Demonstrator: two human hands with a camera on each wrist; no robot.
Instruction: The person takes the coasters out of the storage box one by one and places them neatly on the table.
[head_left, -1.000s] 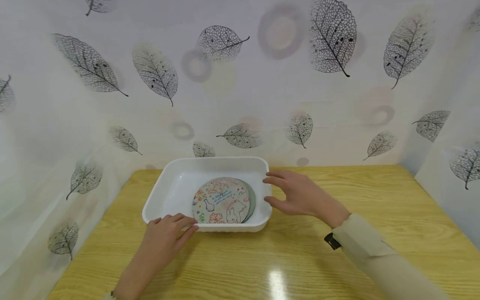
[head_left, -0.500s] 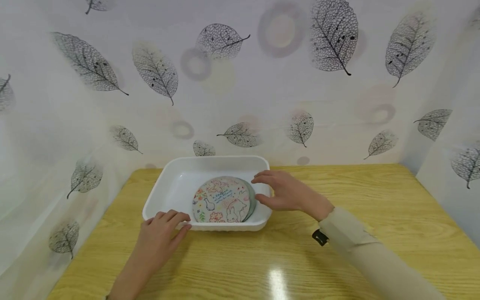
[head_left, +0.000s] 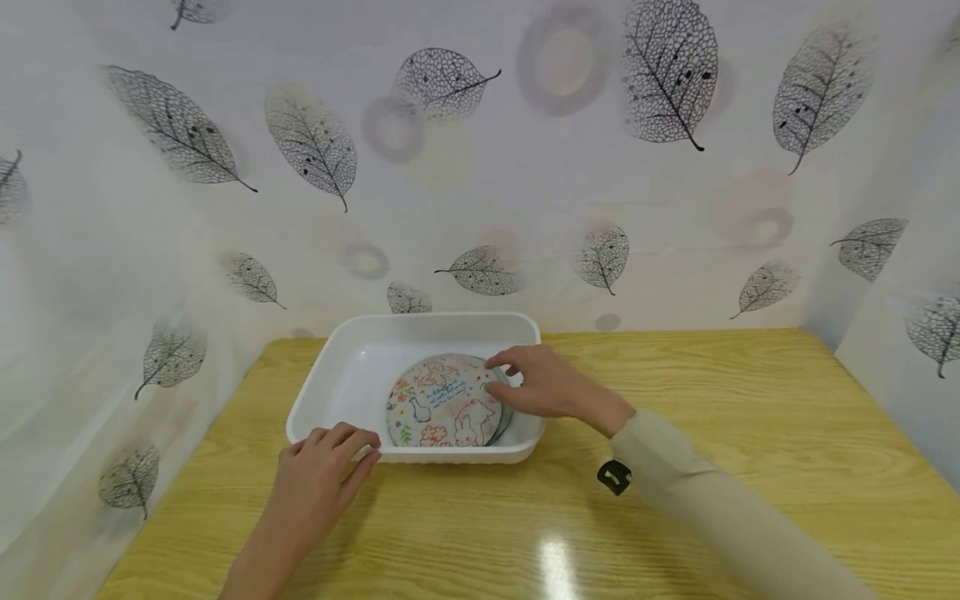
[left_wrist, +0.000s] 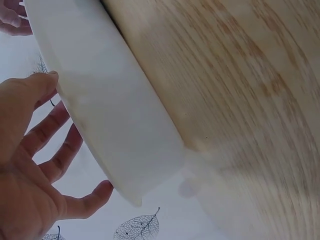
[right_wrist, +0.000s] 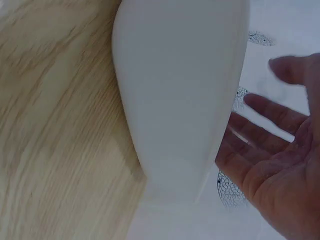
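A white rectangular basin point(head_left: 348, 379) stands on the wooden table. Inside it, toward the right, lies a round flat disc point(head_left: 438, 412) printed with colourful line drawings and a rabbit. A grey-green disc point(head_left: 507, 421) peeks out from under its right edge. My left hand point(head_left: 315, 471) rests at the basin's near-left rim, thumb tip at the edge and fingers reaching over it. My right hand point(head_left: 543, 385) hovers over the basin's right side, thumb and fingers spread apart at the printed disc's upper right edge. In the right wrist view its fingers are partly hidden behind the basin wall.
The yellowish wooden tabletop point(head_left: 720, 400) spreads around the basin. Behind it and at both sides hangs a pale curtain point(head_left: 510, 183) with leaf prints. A small black object point(head_left: 615, 477) sits at the right wrist, beside the beige sleeve point(head_left: 697, 475).
My right hand has moved left from the basin's right rim to over the discs. My left hand has slid slightly left along the near rim. Basin and discs look unmoved.
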